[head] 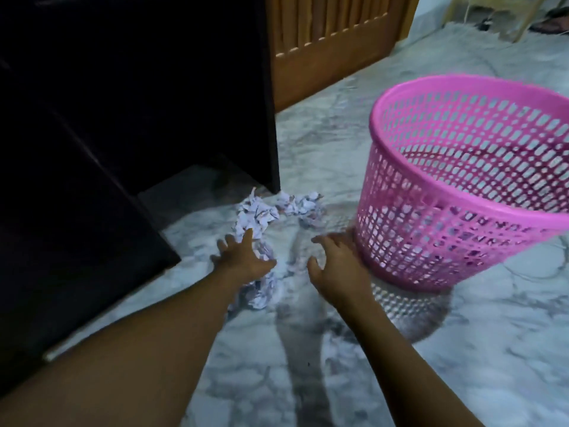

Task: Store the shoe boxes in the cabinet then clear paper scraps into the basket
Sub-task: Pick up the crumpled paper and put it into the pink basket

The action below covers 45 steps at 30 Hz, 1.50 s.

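Note:
Several crumpled white paper scraps [261, 215] lie on the marble floor in front of the dark cabinet [123, 118]. My left hand [243, 257] reaches over the nearest scraps with its fingers spread, holding nothing. A pink mesh basket [462, 186] is tilted, its base just above the floor. My right hand [335, 266] is against the basket's lower left side, fingers spread and relaxed. No shoe boxes are in view.
The cabinet's dark door [77, 226] stands open at the left, its interior too dark to see. A wooden door [326, 50] is behind. The grey-white marble floor [308, 365] stretches toward me. Furniture legs [508, 16] show at the far right.

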{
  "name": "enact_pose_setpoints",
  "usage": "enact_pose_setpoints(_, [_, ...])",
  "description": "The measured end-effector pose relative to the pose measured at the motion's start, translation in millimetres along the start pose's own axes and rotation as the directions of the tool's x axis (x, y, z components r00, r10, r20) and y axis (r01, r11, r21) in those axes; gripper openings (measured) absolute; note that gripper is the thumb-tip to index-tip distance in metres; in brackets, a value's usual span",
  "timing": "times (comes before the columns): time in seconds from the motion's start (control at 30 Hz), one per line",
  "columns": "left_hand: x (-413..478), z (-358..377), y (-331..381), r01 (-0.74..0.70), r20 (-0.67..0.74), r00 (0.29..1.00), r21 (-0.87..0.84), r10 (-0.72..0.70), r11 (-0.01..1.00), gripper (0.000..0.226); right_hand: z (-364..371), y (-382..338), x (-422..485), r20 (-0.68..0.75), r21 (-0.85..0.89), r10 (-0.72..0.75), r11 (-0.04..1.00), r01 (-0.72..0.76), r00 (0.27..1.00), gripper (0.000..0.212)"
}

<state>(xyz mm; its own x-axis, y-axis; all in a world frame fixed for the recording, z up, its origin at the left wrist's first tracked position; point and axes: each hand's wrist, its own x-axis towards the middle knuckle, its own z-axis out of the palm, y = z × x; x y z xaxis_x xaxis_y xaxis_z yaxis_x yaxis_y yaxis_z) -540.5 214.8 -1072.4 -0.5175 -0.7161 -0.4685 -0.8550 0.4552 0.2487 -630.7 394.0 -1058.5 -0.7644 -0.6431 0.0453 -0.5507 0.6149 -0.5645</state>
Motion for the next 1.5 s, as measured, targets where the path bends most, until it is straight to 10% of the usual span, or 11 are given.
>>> enact_pose_setpoints(0.13, [1.9,31.9,-41.7,0.027,0.205,0.978,0.001,-0.026,1.000,0.140,63.8,23.4,2.6,0.306,-0.134,0.216,0.974,-0.183,0.927,0.067])
enact_pose_setpoints(0.3, [4.8,45.7,-43.7,-0.152,0.112,0.983,0.043,0.146,0.988,0.138,114.9,38.9,8.7,0.211,-0.314,0.168,0.944,-0.096,0.963,0.077])
enact_pose_setpoints(0.57, [18.0,87.6,-63.4,-0.328,-0.335,0.867,0.171,0.368,0.929,0.078,151.7,32.9,17.4,-0.135,-0.158,0.090,0.981,-0.111,0.987,0.011])
enact_pose_setpoints(0.7, [22.9,89.9,-64.7,-0.374,-0.384,0.831,0.149,0.403,0.915,0.046,136.3,39.0,30.1,0.066,-0.020,0.109,0.994,-0.108,0.992,0.025])
enact_pose_setpoints(1.1, [37.5,86.9,-73.9,-0.477,-0.504,0.770,-0.047,0.391,0.878,0.025,109.1,17.8,71.7,-0.053,0.239,-0.030,0.970,0.042,0.998,0.036])
enact_pose_setpoints(1.27, [37.7,83.5,-74.3,-0.478,-0.478,0.798,-0.131,0.367,0.869,0.023,124.6,-8.8,107.5,0.045,0.119,-0.317,0.943,0.310,0.947,0.030])
enact_pose_setpoints(1.5, [38.1,72.9,-75.1,-0.458,-0.468,0.830,-0.264,0.302,0.849,0.027,156.9,9.6,104.3,0.174,-0.004,-0.298,0.953,0.304,0.938,0.038])
